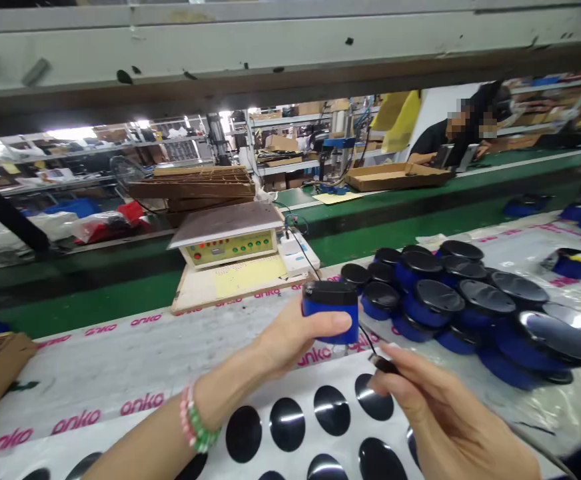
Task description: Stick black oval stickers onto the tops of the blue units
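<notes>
My left hand [295, 333] is wrapped round a blue case with a black top [331, 310], thumb across its front, above the covered table. A bead bracelet circles that wrist. To the right and lower, my right hand [435, 407] pinches a small black connector [384, 364] between thumb and fingers. From it a thin black cable runs up to the right side of the case. Beneath both hands lies a white sheet [308, 393] bearing rows of black discs [287, 425].
Many blue and black cases [438, 300] are piled at the right. A control box [230, 237] stands behind my left hand. A cardboard box [0, 373] is at the left edge. Further back, a person [433, 143] sits near a cardboard tray [395, 177].
</notes>
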Demonstrator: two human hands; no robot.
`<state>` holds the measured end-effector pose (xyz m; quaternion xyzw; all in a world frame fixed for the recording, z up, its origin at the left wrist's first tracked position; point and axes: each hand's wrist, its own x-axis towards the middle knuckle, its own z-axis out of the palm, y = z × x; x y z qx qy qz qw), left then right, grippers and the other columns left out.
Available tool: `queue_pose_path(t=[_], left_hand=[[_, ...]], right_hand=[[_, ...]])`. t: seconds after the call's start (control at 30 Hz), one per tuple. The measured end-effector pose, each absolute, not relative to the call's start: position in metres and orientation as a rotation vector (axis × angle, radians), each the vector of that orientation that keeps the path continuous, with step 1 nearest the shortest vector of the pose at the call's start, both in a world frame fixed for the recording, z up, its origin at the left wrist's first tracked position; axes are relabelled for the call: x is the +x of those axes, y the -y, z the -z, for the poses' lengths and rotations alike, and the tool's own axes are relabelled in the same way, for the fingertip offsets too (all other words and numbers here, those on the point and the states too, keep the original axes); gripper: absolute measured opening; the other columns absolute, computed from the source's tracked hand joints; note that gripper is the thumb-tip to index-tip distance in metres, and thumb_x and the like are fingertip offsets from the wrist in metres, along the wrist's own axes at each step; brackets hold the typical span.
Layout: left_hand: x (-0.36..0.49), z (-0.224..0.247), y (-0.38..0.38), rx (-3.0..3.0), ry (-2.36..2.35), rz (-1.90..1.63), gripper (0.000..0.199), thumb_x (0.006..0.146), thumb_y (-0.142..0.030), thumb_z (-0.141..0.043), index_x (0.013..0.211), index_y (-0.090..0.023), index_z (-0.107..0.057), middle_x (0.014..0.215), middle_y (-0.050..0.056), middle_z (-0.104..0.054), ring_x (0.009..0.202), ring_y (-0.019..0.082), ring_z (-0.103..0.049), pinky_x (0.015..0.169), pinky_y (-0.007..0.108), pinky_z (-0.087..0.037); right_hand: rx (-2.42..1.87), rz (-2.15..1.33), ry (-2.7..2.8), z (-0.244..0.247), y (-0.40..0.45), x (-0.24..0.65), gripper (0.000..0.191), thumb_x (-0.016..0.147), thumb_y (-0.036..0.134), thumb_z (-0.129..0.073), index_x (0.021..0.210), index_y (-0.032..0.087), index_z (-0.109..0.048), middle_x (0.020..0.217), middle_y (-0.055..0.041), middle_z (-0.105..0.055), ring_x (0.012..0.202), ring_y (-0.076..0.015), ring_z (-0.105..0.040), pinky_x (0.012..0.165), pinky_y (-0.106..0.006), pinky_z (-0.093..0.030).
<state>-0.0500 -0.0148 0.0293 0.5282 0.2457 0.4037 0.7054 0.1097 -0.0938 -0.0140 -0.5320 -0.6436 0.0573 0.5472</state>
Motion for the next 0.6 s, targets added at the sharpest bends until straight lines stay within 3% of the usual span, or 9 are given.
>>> queue_pose_path(t=[0.07, 0.2, 0.43, 0.6], left_hand=[[-0.064, -0.029, 0.036, 0.933, -0.624, -0.922, 0.048, 0.074, -0.051, -0.065, 0.105, -0.014, -0.061, 0.096, 0.008, -0.068, 0.092, 0.023, -0.064, 0.086, 0.034, -0.046], [-0.085, -0.022, 0.056, 0.712, -0.669, -0.959, 0.054, 0.083, -0.063, -0.046, 0.116, -0.021, -0.055, 0.105, 0.006, -0.065, 0.102, 0.022, -0.059, 0.093, 0.034, -0.041], [-0.107, -0.008, 0.061, 1.101, -0.777, -1.065, 0.046, 0.078, -0.056, -0.061, 0.105, -0.019, -0.058, 0.102, 0.006, -0.063, 0.097, 0.02, -0.057, 0.086, 0.031, -0.042], [-0.108, -0.01, 0.067, 1.393, -0.926, -1.154, 0.045, 0.079, -0.054, -0.06, 0.107, -0.02, -0.052, 0.102, 0.004, -0.06, 0.096, 0.018, -0.055, 0.086, 0.03, -0.042]], right_hand=[[-1.168, -0.109, 1.616, 0.006, 0.092, 0.092, 0.015, 0.09, 0.036, -0.051, 0.098, 0.029, -0.062, 0.074, 0.0028, -0.071, 0.056, -0.013, -0.065, 0.05, -0.02, -0.052], [-1.001, 0.006, 1.728, -0.006, 0.087, 0.066, 0.009, 0.092, 0.024, -0.05, 0.096, 0.025, -0.058, 0.077, -0.0012, -0.069, 0.067, -0.0166, -0.065, 0.065, -0.027, -0.052], [-0.918, -0.028, 1.808, -0.013, 0.089, 0.055, 0.009, 0.089, 0.014, -0.053, 0.095, 0.02, -0.055, 0.07, -0.0001, -0.061, 0.059, -0.013, -0.056, 0.058, -0.026, -0.045], [-0.995, 0.009, 1.867, -0.015, 0.094, 0.06, 0.011, 0.091, 0.018, -0.049, 0.081, 0.02, -0.054, 0.063, 0.0003, -0.057, 0.056, -0.0133, -0.055, 0.055, -0.026, -0.043]])
